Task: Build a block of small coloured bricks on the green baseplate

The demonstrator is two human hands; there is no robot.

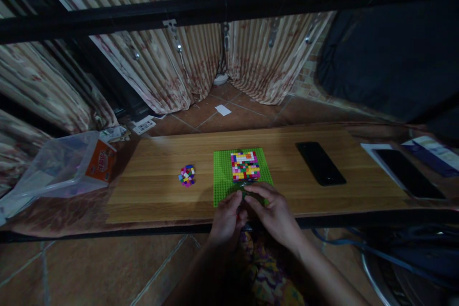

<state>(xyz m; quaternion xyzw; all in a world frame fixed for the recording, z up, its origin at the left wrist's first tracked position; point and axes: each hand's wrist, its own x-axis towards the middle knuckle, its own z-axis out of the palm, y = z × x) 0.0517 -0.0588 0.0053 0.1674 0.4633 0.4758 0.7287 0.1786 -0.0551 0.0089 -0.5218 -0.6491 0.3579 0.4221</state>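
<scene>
A green studded baseplate (221, 172) lies on the wooden board, with a block of multicoloured toy bricks (245, 166) built up on it. My left hand (228, 213) and my right hand (275, 208) meet over the plate's near edge. The fingers of both are pinched close together around something small and dark with a hint of green and a shine, too unclear to name. Left of the plate sits a loose pile of small coloured bricks (187, 176), apart from both hands.
A black phone (320, 163) lies on the right of the wooden board (154, 162). Farther right is another dark flat device (409, 173) on white paper. At the left stands a clear plastic tub (64, 165) with an orange label. A black bar (229, 7) crosses before the curtains.
</scene>
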